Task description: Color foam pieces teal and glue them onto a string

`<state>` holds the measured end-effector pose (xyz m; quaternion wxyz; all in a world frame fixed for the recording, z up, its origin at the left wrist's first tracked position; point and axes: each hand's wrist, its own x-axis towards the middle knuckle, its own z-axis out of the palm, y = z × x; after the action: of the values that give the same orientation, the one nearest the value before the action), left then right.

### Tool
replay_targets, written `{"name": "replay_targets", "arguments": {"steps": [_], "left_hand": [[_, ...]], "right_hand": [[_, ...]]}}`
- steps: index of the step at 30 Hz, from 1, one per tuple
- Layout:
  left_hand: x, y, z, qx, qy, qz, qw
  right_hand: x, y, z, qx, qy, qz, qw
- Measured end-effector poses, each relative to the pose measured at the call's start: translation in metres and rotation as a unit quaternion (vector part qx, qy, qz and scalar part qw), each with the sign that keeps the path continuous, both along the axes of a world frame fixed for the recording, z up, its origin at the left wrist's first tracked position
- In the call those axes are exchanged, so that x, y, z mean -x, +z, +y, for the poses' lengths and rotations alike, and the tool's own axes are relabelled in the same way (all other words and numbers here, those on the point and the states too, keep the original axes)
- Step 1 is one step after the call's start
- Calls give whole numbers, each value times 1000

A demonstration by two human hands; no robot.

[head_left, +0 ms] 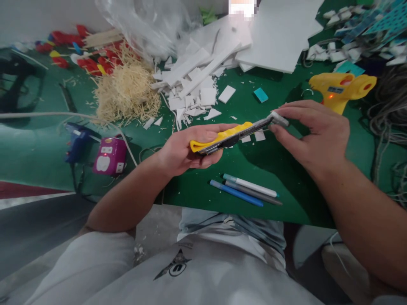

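Note:
A yellow and black utility knife [233, 134] is in my left hand [193, 146], fingers wrapped around its handle. Its tip points right and slightly up. At that end, my right hand [313, 137] pinches a small whitish piece [280, 119] between thumb and fingertips. The piece touches the knife's tip; its exact material is unclear. Below the hands lie a white pen [252, 186], a grey pen [254, 192] and a blue pen [237, 193] on the green table [197, 190]. A small turquoise block [261, 95] sits beyond the knife.
White foam scraps [193, 95] and large white sheets [270, 38] cover the back. Straw-like shreds [130, 87] lie left of them. A yellow glue gun [338, 89] and rope [389, 101] are right; a purple power socket [110, 156] and blue glue gun [78, 142] are left.

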<state>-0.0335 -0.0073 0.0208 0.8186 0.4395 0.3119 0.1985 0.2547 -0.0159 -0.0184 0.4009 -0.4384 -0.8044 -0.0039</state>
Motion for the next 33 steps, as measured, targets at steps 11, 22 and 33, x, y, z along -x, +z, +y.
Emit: {"name": "replay_targets", "arguments": {"steps": [11, 22, 33], "left_hand": [[-3, 2, 0, 3, 12, 16, 1000], [-4, 3, -2, -29, 18, 18, 999], [-1, 2, 3, -6, 17, 21, 1000]], "right_hand": [[-1, 0, 2, 15, 3, 6, 1000], [2, 7, -2, 20, -14, 30, 999], [3, 5, 0, 111, 44, 83, 989]]}}
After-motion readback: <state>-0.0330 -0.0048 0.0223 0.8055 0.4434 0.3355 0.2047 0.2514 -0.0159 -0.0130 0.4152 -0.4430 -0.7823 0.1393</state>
